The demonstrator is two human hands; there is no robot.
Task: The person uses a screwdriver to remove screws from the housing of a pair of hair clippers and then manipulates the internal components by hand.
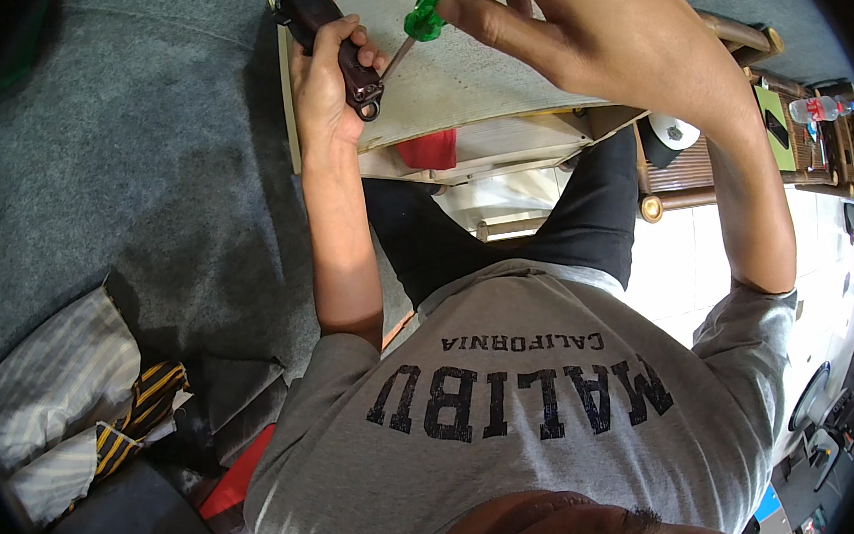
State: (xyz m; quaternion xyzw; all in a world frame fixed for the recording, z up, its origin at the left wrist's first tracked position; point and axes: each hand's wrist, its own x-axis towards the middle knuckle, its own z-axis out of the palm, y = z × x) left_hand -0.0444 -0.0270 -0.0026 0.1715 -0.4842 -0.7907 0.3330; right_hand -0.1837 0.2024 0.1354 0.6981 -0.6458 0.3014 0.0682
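Note:
A dark brown hair clipper [320,24] lies in my left hand [326,94], its bladed end pointing away and its hanging loop nearest me. The fingers of that hand are wrapped round its body. My right hand [569,35] grips a screwdriver with a clear green handle [441,2]. Its thin metal shaft [398,58] slants down to the left, and the tip meets the clipper's near end or lies right beside it. Both hands are above a worn whitish table [493,81]. Part of the green handle is hidden behind my right fingers.
Under the tabletop an open shelf holds a red item [428,150]. To the right stands a bamboo bench [676,179] bearing a white roll [674,131], a phone [775,129] and a clear bottle [816,110]. Folded striped cloth [64,366] lies at left on the grey surface.

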